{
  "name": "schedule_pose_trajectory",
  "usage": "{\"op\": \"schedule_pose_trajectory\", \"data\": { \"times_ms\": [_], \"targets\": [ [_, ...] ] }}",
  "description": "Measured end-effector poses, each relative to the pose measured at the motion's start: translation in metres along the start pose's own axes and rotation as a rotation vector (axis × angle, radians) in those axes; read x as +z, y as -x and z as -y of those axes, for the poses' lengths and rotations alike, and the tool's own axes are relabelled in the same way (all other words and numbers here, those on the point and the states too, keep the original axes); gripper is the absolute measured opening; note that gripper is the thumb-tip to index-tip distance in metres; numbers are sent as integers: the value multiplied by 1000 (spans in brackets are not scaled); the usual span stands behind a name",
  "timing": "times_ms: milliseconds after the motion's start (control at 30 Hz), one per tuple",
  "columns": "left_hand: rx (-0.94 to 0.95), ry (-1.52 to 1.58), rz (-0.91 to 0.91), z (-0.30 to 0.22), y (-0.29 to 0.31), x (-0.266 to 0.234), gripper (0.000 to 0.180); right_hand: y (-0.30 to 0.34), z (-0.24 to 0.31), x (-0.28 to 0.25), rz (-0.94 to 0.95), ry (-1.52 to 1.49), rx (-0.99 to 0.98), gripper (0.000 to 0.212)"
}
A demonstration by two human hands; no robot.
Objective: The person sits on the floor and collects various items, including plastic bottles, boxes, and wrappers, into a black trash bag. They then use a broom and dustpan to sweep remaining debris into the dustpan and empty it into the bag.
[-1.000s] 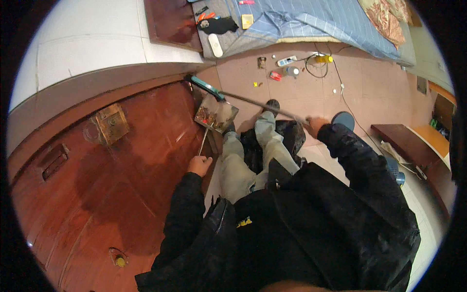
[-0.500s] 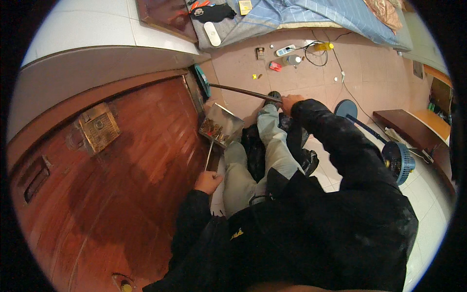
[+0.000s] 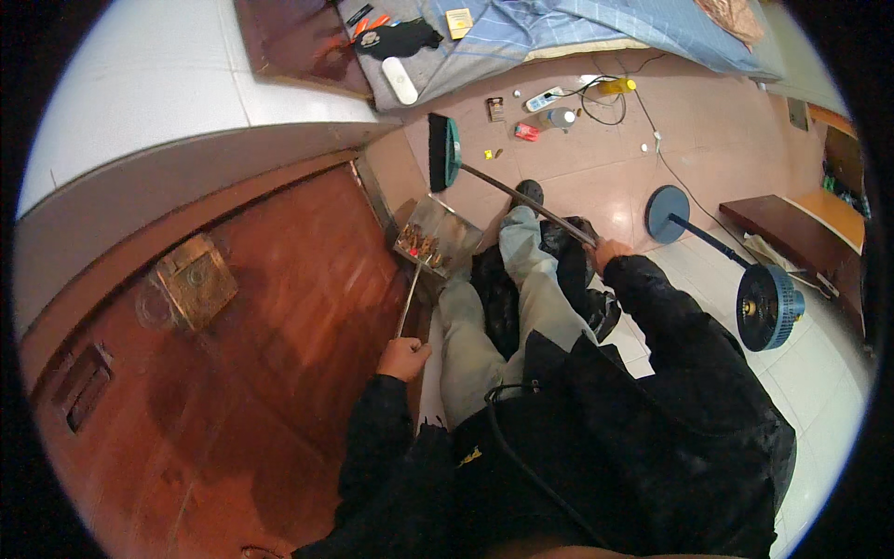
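Observation:
My left hand (image 3: 404, 359) is closed around the thin handle of a metal dustpan (image 3: 458, 235). Brownish debris with a small red bit lies in the pan, which is beside the red-brown door (image 3: 279, 307) and in front of my left foot. My right hand (image 3: 610, 253) grips the long pole of a broom (image 3: 453, 154), whose green head with dark bristles is beyond the pan, apart from it and near the wall corner. Black plastic bags (image 3: 568, 252) lie around my legs, between and to the right of them.
Ahead on the floor are a clear bottle (image 3: 562, 117), a yellow bottle (image 3: 616, 86), a red pack (image 3: 526, 132), a white power strip (image 3: 544, 99) and cables. A bed (image 3: 521, 37) stands beyond. To the right is a standing fan (image 3: 771, 307) with a round base, beside a brown wooden piece (image 3: 782, 233).
The broom head has moved right, away from the door frame, and my right hand has drawn back to the right with the pole. The dustpan has shifted slightly right in view.

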State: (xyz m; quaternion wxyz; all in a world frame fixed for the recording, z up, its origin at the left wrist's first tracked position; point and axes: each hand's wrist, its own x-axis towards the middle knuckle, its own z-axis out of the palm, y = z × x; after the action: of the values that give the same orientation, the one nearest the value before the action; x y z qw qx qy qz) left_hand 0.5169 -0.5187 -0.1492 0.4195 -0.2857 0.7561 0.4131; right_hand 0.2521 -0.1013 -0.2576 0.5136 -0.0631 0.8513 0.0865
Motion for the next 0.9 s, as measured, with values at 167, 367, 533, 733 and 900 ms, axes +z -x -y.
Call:
{"op": "schedule_pose_trajectory", "data": {
  "times_ms": [167,367,533,733,900],
  "targets": [
    [53,-73,-35,-5,-24,-16,41,60,-29,0,-33,12,48,52],
    [65,-172,-74,-16,-64,-36,42,86,-5,-8,-14,-154,71,53],
    [47,-230,-99,-37,-109,-52,44,32,18,2,8,-310,113,56],
    [-29,-353,9,-57,-144,-57,44,59,-27,31,67,-349,149,56],
    [50,-469,-66,-68,-163,-44,42,113,-75,8,64,-345,139,48]
  ]
}}
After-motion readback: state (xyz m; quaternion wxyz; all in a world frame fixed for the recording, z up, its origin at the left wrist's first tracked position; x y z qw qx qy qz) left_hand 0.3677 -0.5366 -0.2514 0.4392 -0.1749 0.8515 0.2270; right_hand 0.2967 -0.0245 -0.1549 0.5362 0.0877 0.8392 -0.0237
